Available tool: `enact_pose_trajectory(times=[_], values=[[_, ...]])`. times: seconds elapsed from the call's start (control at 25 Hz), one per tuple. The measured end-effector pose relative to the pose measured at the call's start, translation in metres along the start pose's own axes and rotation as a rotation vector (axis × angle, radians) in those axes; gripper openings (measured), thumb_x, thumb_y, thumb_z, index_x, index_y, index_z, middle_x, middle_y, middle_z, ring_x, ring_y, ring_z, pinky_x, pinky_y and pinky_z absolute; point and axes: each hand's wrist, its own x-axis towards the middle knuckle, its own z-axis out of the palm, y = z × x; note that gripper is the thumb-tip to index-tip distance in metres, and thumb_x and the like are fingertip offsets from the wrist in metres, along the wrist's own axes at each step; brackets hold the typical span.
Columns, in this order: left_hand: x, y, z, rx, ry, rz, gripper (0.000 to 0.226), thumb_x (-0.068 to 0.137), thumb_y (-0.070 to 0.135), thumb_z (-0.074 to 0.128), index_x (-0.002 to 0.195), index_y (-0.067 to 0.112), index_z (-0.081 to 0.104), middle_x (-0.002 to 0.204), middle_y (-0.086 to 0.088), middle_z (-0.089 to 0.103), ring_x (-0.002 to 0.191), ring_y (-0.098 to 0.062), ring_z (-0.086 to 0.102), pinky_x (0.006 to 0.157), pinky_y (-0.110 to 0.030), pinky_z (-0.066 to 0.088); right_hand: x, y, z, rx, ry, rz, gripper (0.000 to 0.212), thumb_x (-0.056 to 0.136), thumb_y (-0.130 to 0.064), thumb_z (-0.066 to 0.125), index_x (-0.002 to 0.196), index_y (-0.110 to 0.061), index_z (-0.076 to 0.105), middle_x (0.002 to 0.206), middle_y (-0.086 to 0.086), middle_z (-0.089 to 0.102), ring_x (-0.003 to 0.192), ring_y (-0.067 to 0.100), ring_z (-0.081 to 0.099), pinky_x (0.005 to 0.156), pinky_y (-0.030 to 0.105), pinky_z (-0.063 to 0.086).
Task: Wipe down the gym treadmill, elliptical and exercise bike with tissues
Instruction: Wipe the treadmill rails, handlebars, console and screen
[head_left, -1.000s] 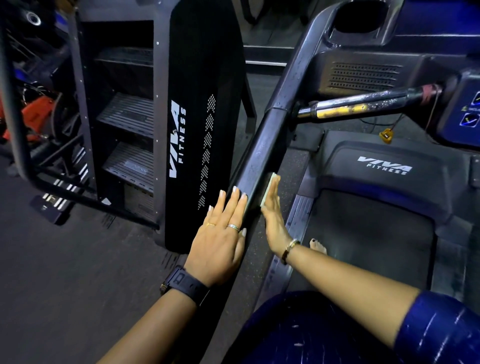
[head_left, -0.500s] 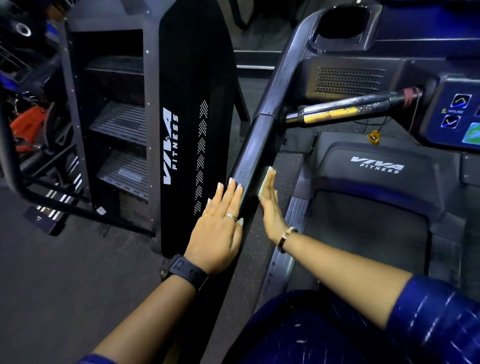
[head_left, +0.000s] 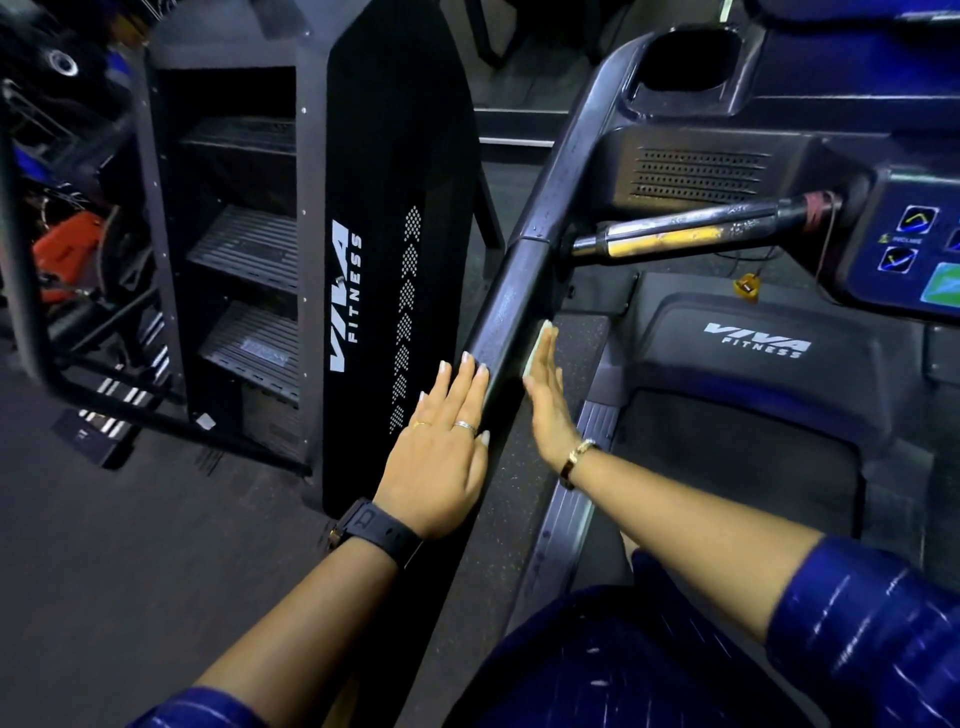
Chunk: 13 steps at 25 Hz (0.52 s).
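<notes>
Presently: Tissue Pressed Flat on the Treadmill Rail

From the head view, the tissue (head_left: 536, 352) is seen pinned between the right hand (head_left: 548, 410) and the inner face of the treadmill's side rail (head_left: 511, 306), with its pale edge showing beside the fingers. The right fingers are held straight and together, and nothing is curled round the tissue. The left hand (head_left: 441, 457) is laid flat against the rail's outer face, fingers straight and slightly spread. Since the tissue is only pressed and not gripped, it could be dropped onto the treadmill deck (head_left: 737, 467) if pressure is eased mid-stroke. It could also be bunched or torn where the cross handle (head_left: 675, 236) joins the rail.
</notes>
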Motion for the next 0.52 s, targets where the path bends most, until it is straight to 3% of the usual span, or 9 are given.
enact_pose_trajectory(times=[0.08,0.16,0.32,0.44,0.52], values=[[0.001,0.000,-0.001,0.005,-0.002,0.006,0.066,0.093,0.038,0.018,0.152,0.017,-0.002,0.160,0.005,-0.007,0.148,-0.015,-0.014,0.117,-0.032,-0.001,0.020,-0.027,-0.005,0.088,0.081,0.036,0.071,0.087,-0.025,0.020,0.150,-0.015,-0.011,0.159,-0.001,-0.017,0.145,0.008,-0.016,0.119,0.044,-0.011],[0.004,0.001,-0.002,0.004,-0.004,0.013,0.065,0.093,0.039,0.018,0.151,0.017,-0.004,0.159,0.005,-0.007,0.147,-0.014,-0.015,0.116,-0.029,-0.005,0.017,-0.032,-0.002,0.030,0.081,-0.080,0.073,0.086,-0.021,0.023,0.150,-0.014,-0.011,0.159,0.002,-0.019,0.146,0.012,-0.018,0.120,0.040,-0.012],[0.011,0.003,-0.003,-0.002,0.001,0.019,0.065,0.093,0.040,0.016,0.150,0.016,-0.004,0.159,0.004,-0.007,0.147,-0.015,-0.015,0.115,-0.024,-0.010,-0.016,0.008,-0.001,-0.126,-0.059,-0.277,0.069,0.087,-0.035,0.021,0.146,-0.027,-0.013,0.155,-0.011,-0.023,0.146,0.009,-0.019,0.119,0.040,-0.012],[0.019,0.002,-0.004,-0.004,0.006,0.028,0.065,0.092,0.039,0.016,0.150,0.017,-0.004,0.158,0.004,-0.007,0.147,-0.015,-0.014,0.114,-0.020,-0.013,0.016,0.005,-0.012,-0.116,-0.005,-0.135,0.068,0.089,-0.037,0.016,0.147,-0.020,-0.016,0.155,-0.009,-0.021,0.144,0.005,-0.020,0.119,0.041,-0.013],[0.021,0.002,-0.002,-0.003,0.004,0.033,0.066,0.092,0.039,0.017,0.150,0.016,-0.004,0.158,0.004,-0.007,0.147,-0.015,-0.014,0.115,-0.021,-0.012,0.040,-0.016,-0.021,-0.085,0.081,-0.053,0.070,0.089,-0.027,0.020,0.150,-0.015,-0.011,0.158,-0.004,-0.017,0.143,0.005,-0.017,0.119,0.041,-0.013]])
